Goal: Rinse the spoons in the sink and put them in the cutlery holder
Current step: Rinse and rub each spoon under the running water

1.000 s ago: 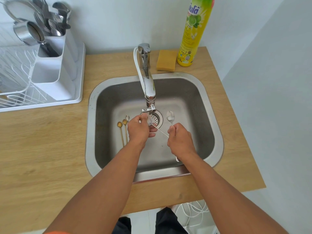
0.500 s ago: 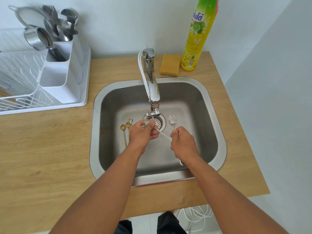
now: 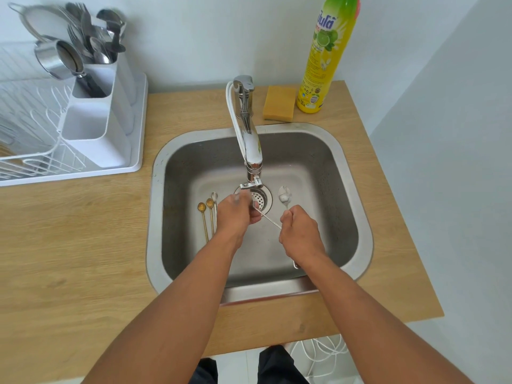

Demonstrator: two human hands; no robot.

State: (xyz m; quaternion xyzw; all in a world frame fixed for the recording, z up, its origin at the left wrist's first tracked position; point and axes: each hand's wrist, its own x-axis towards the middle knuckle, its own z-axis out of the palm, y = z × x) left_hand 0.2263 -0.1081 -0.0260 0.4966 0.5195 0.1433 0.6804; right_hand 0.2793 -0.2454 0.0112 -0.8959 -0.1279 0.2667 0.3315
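Note:
Both hands hold one thin silver spoon (image 3: pixel 270 220) under the tap spout (image 3: pixel 253 151) over the steel sink (image 3: pixel 357 217). My left hand (image 3: pixel 237 214) is closed around its bowl end near the drain. My right hand (image 3: pixel 300 232) grips the handle. On the sink floor lie two gold spoons (image 3: pixel 203 214) and a slim silver one (image 3: pixel 214 198) at the left. A larger silver spoon (image 3: pixel 284 195) lies right of the drain. The white cutlery holder (image 3: pixel 94 128) stands at the back left with forks and spoons in its rear cell.
A white dish rack (image 3: pixel 33 151) on a tray fills the left counter, with a steel strainer and cup at its back. A yellow sponge (image 3: pixel 278 106) and a tall dish-soap bottle (image 3: pixel 324 59) stand behind the sink. The wooden counter (image 3: pixel 69 245) ends on the right.
The camera view has shifted slightly, so the scene sits lower and to the right. My hands stay under the tap with the same spoon; the left hand's fingers have shifted a little on its bowl.

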